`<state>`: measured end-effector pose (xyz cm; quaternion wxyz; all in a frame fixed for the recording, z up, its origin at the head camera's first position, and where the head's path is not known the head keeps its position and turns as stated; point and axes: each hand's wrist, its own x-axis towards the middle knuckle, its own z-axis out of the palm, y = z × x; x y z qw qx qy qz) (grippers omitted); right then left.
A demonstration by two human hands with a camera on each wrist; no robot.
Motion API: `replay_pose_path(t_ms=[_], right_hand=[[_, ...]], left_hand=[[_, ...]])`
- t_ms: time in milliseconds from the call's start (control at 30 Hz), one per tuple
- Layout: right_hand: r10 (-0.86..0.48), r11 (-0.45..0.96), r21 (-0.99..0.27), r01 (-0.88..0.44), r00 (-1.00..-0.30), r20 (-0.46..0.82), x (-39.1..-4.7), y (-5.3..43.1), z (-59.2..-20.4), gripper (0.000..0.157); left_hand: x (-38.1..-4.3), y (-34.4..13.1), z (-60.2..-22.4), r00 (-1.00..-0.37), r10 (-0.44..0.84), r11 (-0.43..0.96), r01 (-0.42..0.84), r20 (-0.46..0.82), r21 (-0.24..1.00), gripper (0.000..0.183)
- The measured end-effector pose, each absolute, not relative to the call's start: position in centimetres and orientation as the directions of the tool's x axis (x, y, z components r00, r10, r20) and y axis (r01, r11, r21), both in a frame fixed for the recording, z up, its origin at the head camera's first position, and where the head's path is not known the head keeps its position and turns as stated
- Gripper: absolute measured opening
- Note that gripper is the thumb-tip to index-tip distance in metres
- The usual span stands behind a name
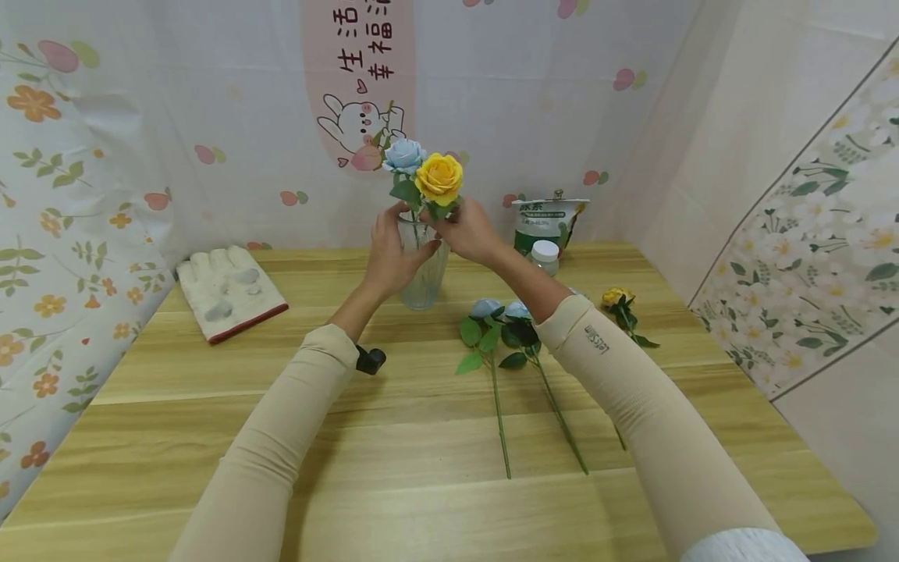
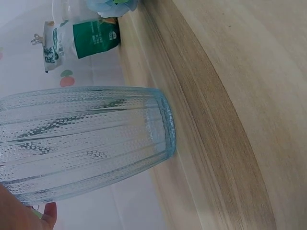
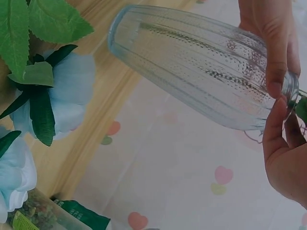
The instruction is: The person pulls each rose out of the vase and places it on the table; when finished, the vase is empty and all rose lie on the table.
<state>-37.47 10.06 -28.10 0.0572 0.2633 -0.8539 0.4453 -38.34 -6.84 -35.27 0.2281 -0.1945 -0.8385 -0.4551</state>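
A clear ribbed glass vase [image 1: 421,281] stands upright on the wooden table. Its upper part is gripped by my left hand [image 1: 392,250], whose thumb lies along the glass in the right wrist view. At the rim, my right hand [image 1: 469,232] pinches the yellow rose [image 1: 439,179] just below its bloom and leaves; the fingers partly hide the stem. Beside that bloom, a light blue rose [image 1: 404,156] rises from the vase. The right wrist view shows the right fingertips [image 3: 278,112] close to the left thumb at the vase rim [image 3: 290,91].
Two blue roses [image 1: 485,308] with long stems lie under my right forearm, and another yellow rose [image 1: 618,298] lies farther right. Behind them are a white-capped jar [image 1: 545,256] and a green-and-white pouch [image 1: 537,226]. White gloves [image 1: 232,293] lie at the left.
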Motion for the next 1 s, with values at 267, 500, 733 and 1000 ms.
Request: replay_pose_path(t_ms=[267, 500, 733, 1000], right_hand=[[-0.39, 0.484, -0.707, -0.515, -0.851, 0.353, -37.67, 9.93, -28.21, 0.041], [-0.393, 0.467, -0.703, -0.536, -0.838, 0.378, -37.74, 10.04, -28.37, 0.028], [-0.382, 0.433, -0.759, -0.486, -0.862, 0.334, -37.55, 10.17, -28.25, 0.029], [-0.383, 0.435, -0.752, -0.495, -0.858, 0.343, -37.55, 10.21, -28.3, 0.029]], left_hand=[[-38.29, -6.72, -35.28, -0.826, 0.119, 0.516, 0.525, 0.551, 0.677, 0.077], [-38.51, -6.56, -35.46, -0.78, 0.147, 0.519, 0.584, 0.608, 0.624, 0.08], [-38.56, -6.74, -35.29, -0.783, 0.135, 0.536, 0.573, 0.607, 0.62, 0.08], [-38.18, -6.7, -35.18, -0.822, 0.131, 0.559, 0.523, 0.555, 0.643, 0.083]])
